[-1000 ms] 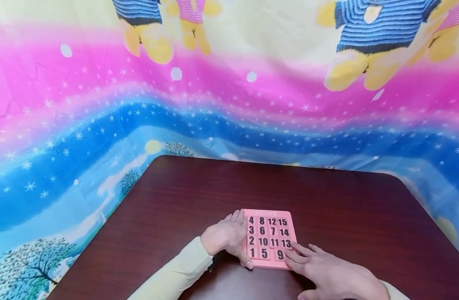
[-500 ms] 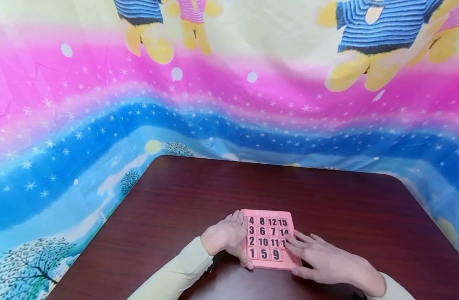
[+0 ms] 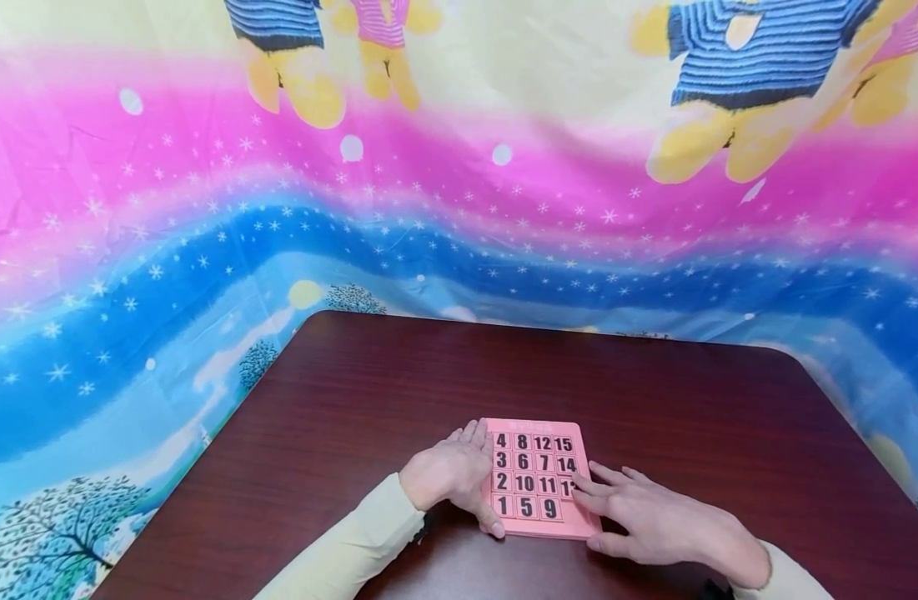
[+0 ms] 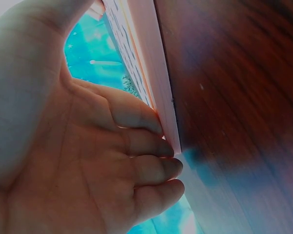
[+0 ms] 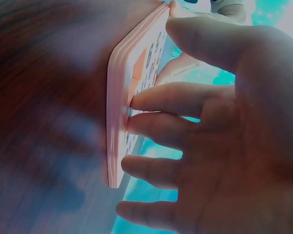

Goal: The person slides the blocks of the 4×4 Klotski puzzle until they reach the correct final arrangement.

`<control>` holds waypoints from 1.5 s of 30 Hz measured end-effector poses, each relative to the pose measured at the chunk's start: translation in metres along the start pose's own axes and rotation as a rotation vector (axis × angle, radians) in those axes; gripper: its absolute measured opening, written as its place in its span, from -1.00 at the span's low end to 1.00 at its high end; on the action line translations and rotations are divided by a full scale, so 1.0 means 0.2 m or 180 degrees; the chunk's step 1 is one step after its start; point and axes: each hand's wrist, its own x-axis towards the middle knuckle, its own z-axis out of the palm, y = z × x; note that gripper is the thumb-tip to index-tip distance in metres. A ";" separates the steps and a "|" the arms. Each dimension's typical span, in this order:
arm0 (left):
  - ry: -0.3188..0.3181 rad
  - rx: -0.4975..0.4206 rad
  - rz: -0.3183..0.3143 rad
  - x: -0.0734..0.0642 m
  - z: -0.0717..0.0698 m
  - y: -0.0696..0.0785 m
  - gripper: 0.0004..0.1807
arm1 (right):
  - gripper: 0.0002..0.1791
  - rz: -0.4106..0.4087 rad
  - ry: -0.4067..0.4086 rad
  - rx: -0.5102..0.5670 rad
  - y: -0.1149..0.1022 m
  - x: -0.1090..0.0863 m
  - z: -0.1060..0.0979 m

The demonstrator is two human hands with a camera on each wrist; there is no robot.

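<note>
A pink sliding number puzzle lies flat on the table, its black-numbered tiles in four columns. My left hand rests along its left side, thumb at the near left corner; the left wrist view has those fingertips against the puzzle's side edge. Over the right side reaches my right hand, fingers extended, with fingertips on the 13 tile, partly covering it. Its thumb lies by the near right corner. The 9 tile sits beside the 5, and a vacant slot shows at the near right.
The dark brown wooden table extends around the puzzle on all sides. Behind it and to its left hangs a printed cloth with snowflakes, trees and bear figures.
The 9 tile has slid left against the 5, opening the slot at the near right. My right hand has shifted away from me, from the 9 to the 13. My left hand stays put.
</note>
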 end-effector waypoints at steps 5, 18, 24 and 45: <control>0.0005 -0.0005 -0.0002 0.00 0.00 0.00 0.49 | -0.37 -0.0096 0.0094 0.0062 0.03 0.00 0.00; -0.0022 -0.0001 -0.0025 0.00 0.00 0.00 0.50 | -0.41 -0.0528 -0.0027 -0.0095 0.07 -0.03 -0.01; -0.0034 -0.0067 -0.0010 0.00 0.00 0.01 0.50 | -0.52 -0.0602 0.0040 -0.0127 0.05 -0.04 -0.03; -0.0008 -0.0077 0.0001 0.00 0.00 0.00 0.50 | -0.35 0.0075 0.0381 -0.0164 0.06 0.09 0.02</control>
